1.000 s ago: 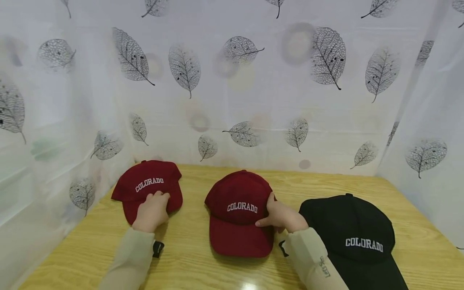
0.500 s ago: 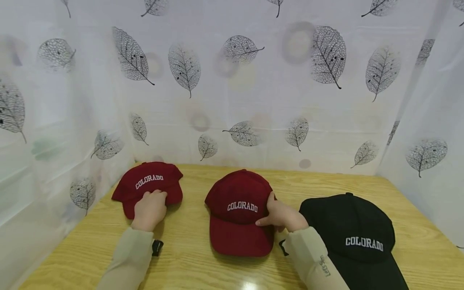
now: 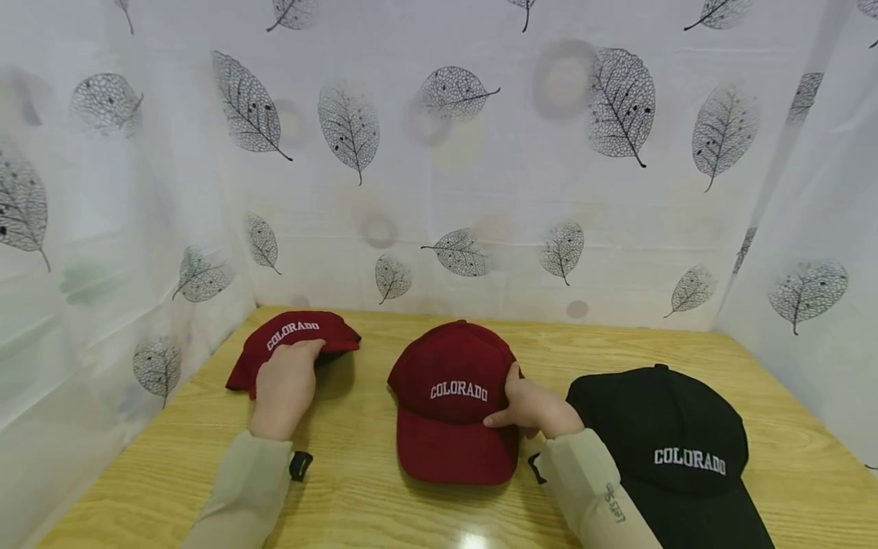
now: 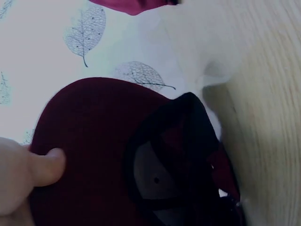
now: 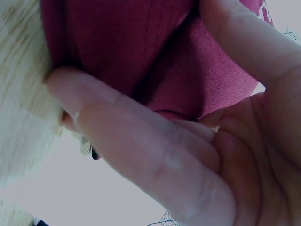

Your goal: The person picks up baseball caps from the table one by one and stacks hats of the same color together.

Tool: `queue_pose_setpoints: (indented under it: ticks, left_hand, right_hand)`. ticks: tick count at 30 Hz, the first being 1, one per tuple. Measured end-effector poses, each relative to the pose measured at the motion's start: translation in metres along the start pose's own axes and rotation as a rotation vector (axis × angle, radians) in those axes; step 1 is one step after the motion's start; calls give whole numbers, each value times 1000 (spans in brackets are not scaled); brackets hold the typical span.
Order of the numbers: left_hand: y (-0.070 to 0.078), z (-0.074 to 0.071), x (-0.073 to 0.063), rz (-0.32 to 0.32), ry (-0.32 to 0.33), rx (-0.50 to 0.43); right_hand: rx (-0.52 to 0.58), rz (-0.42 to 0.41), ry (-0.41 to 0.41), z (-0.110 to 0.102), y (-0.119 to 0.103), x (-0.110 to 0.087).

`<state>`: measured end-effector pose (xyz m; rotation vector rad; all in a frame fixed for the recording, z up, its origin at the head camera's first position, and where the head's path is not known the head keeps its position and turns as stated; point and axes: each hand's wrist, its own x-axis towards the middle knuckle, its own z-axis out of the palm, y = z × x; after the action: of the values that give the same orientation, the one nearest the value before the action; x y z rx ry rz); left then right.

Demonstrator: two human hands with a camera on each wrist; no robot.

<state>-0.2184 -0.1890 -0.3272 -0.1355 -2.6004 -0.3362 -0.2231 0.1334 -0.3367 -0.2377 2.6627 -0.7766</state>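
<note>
On the wooden table (image 3: pixel 384 503), in the head view, three caps lay in a row before the leaf-print curtain (image 3: pixel 439 152). The left hand (image 3: pixel 284 389) held the left red cap (image 3: pixel 295 343) by its brim and hid most of that brim. The cap was tipped up at the front; half a second earlier it had lain flat, its lettering lower and facing the camera. The right hand (image 3: pixel 535 408) gripped the right side of the middle red cap (image 3: pixel 453 396), thumb on the brim seam, unchanged from before. The black cap (image 3: pixel 668 442) lay just beside that wrist, its brim cut off by the bottom edge.

In the left wrist view the left red cap (image 4: pixel 94 141) showed its dark hollow underside, and only a thumb of the left hand (image 4: pixel 28 174) pressing the brim was visible; the fingers beneath were hidden.

In the right wrist view the right hand (image 5: pixel 197 150) filled the picture, fingers curled round a fold of the middle red cap (image 5: pixel 141 52); the rest of the cap was out of frame.
</note>
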Motion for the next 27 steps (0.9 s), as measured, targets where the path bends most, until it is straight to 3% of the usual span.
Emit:
queue_pose_setpoints:
  ticks: [6, 15, 27]
  left_hand:
    - [8, -8, 3, 23, 140, -62]
    - [29, -25, -1, 174, 375, -96]
    - [71, -59, -11, 342, 584, -165]
  right_hand:
    - [-9, 9, -3, 0, 0, 1]
    - [-6, 15, -3, 0, 0, 1]
    - [-35, 11, 8, 1, -2, 2]
